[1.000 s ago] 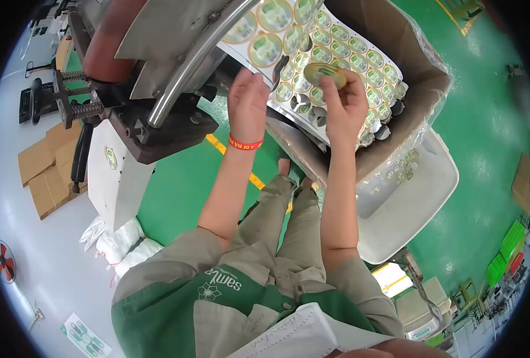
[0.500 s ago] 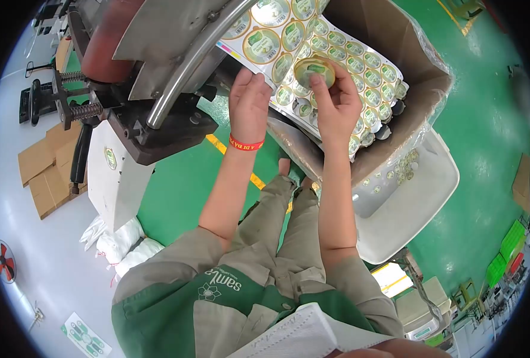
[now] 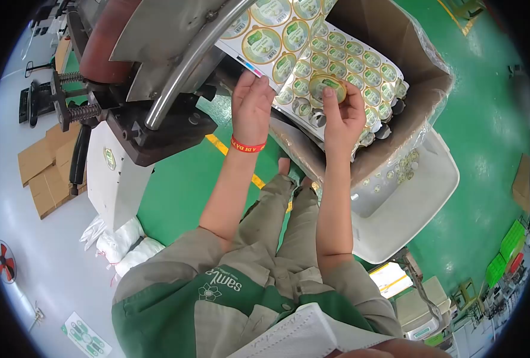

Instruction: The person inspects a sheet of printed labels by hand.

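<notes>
My left hand (image 3: 253, 110), wearing a red wristband with yellow letters, grips the lower edge of a sheet printed with round labels (image 3: 262, 46). This sheet slants up toward the machine. In my right hand (image 3: 345, 122) are round printed lids (image 3: 318, 88), pinched between thumb and fingers and looking like a thin stack. They are over a cardboard box (image 3: 390, 24) lined with clear plastic. Inside the box lie more printed sheets (image 3: 354, 62) with rows of smaller-looking round labels, some places punched out along the lower edge.
A machine with a curved metal bar (image 3: 178, 77) and red roller (image 3: 106, 51) stands at upper left. Below the box is a white tub (image 3: 402, 218) with loose round pieces. White sacks (image 3: 118, 244) and flattened cardboard (image 3: 53, 170) lie at left.
My right hand has moved slightly right and down with the round lids, away from the upper sheet. My left hand has shifted a little on the sheet's edge.
</notes>
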### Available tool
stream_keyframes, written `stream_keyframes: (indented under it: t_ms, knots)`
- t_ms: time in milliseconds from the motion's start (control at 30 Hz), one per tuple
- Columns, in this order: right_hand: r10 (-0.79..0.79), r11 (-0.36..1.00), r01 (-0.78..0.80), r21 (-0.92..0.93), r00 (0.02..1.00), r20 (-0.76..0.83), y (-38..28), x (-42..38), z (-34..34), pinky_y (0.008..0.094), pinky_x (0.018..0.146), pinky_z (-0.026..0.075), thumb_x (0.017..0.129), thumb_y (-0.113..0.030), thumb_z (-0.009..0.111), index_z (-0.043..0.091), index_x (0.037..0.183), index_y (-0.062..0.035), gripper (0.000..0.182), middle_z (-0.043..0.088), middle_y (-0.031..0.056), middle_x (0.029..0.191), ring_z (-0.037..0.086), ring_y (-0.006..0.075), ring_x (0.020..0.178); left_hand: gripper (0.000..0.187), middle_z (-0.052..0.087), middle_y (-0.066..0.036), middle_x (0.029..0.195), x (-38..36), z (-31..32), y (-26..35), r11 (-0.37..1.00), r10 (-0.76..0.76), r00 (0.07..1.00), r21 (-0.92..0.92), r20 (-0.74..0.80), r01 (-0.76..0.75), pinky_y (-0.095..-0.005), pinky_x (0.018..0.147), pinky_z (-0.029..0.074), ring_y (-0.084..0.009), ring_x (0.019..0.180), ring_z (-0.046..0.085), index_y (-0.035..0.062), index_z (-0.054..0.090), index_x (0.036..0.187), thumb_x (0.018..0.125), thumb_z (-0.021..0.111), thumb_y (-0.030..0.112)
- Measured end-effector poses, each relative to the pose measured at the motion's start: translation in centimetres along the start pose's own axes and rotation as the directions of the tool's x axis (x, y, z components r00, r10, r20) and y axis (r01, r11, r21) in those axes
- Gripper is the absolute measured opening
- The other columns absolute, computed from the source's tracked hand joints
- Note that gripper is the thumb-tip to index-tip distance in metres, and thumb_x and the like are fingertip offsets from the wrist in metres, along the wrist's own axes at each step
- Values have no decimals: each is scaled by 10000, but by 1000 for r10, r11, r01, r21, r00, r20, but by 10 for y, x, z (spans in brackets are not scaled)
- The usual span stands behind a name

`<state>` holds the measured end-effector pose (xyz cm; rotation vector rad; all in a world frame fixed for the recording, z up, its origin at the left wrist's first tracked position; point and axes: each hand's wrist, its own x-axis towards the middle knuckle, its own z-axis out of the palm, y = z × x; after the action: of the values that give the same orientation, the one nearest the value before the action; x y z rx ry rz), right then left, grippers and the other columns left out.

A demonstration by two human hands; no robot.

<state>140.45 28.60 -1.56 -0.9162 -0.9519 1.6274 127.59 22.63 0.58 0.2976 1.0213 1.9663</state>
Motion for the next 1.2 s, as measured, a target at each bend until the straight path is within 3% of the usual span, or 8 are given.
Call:
stream_keyframes:
  t_ms: [400, 567, 667, 767, 900, 967, 1100, 1200]
  knots:
    - [-24, 999, 27, -44, 998, 52, -7, 1, 13, 210, 721, 466, 841, -62, 661, 571, 1075, 18, 264, 624, 40, 949, 570, 80, 815, 225, 582, -72, 1123, -3, 6, 5, 1000, -5, 999, 0, 34, 5, -287, 922, 414, -143, 1051, 548, 15, 524, 1115, 899, 500, 77]
    - [-102, 958, 157, -240, 969, 226, -7, 13, 23, 211, 589, 432, 785, -55, 690, 620, 1130, -53, 351, 649, 34, 943, 534, 61, 690, 331, 549, -110, 1198, -8, 9, 4, 998, -5, 995, 69, 95, -1, -340, 968, 410, -202, 1102, 541, -13, 454, 1217, 903, 456, 92]
    - [-61, 874, 181, -451, 962, 267, -10, 14, 27, 225, 651, 470, 797, -45, 679, 603, 1169, -59, 381, 643, 41, 1022, 561, 72, 751, 311, 555, -115, 1188, -9, 7, -1, 996, -30, 998, 82, 63, 25, -334, 956, 418, -197, 1091, 547, -16, 475, 1196, 901, 461, 81]
    - [-168, 859, 253, -445, 961, 221, -8, 12, 31, 230, 537, 415, 763, -47, 699, 630, 1121, -76, 366, 619, 53, 876, 495, 86, 611, 306, 588, -101, 1158, -8, 7, 1, 993, -83, 994, 95, 65, 77, -295, 911, 426, -139, 1045, 557, -27, 515, 1183, 899, 482, 80]
    - [-249, 828, 316, -463, 947, 202, -4, 9, 24, 221, 547, 423, 747, -14, 705, 638, 965, -50, 231, 539, 34, 821, 508, 90, 637, 316, 586, -110, 1172, -9, 5, 1, 990, -83, 992, 121, 93, 72, -298, 907, 428, -144, 1036, 563, -32, 514, 1191, 895, 481, 76]
    - [-334, 893, 337, -297, 940, 63, 0, 9, 18, 211, 575, 437, 755, 8, 694, 613, 912, -38, 182, 538, 29, 836, 518, 87, 676, 334, 505, -179, 1275, -9, 11, 4, 991, -72, 991, 120, 112, 58, -372, 1004, 392, -281, 1199, 489, -36, 484, 1209, 901, 430, 81]
    - [-74, 994, 74, -76, 997, 12, -21, 8, 18, 192, 674, 446, 806, -12, 673, 583, 936, -8, 158, 610, 17, 883, 558, 74, 753, 350, 517, -169, 1260, -4, 1, 8, 995, -39, 995, 96, 92, 30, -377, 1002, 388, -291, 1190, 494, -35, 462, 1214, 900, 441, 119]
    - [-115, 978, 137, -157, 984, 139, -23, 11, 26, 214, 623, 452, 786, -52, 700, 616, 1027, -15, 258, 620, 22, 859, 551, 64, 700, 296, 565, -120, 1172, -5, 4, 7, 997, 4, 999, 70, 50, -7, -343, 947, 407, -229, 1080, 549, -6, 491, 1157, 900, 463, 136]
